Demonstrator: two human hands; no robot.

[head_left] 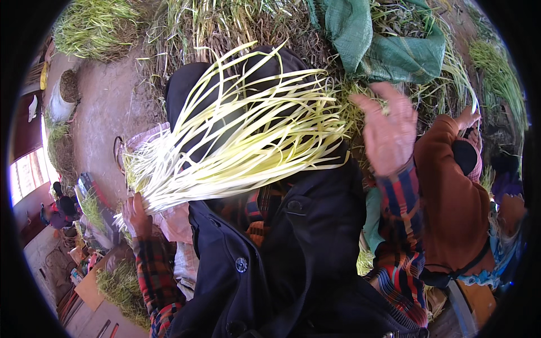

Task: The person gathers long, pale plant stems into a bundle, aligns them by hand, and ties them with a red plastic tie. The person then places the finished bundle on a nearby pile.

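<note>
Fingers of the left hand [137,214] are closed round the root end of a bundle of pale yellow-green leaves [236,135], which fans up and rightward over the dark jacket [293,248]. Right of that bundle, the right hand [389,132] hangs open and empty (slightly blurred). One bundle looks gathered; heaps of greens [225,22] beyond it remain loose. Its root end is mostly hidden.

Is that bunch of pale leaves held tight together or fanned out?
Fanned out: the left hand grips the pale leaf bunch at its base, tips spreading wide.

A crumpled green woven sack [383,42] lies atop the far greens.
</note>
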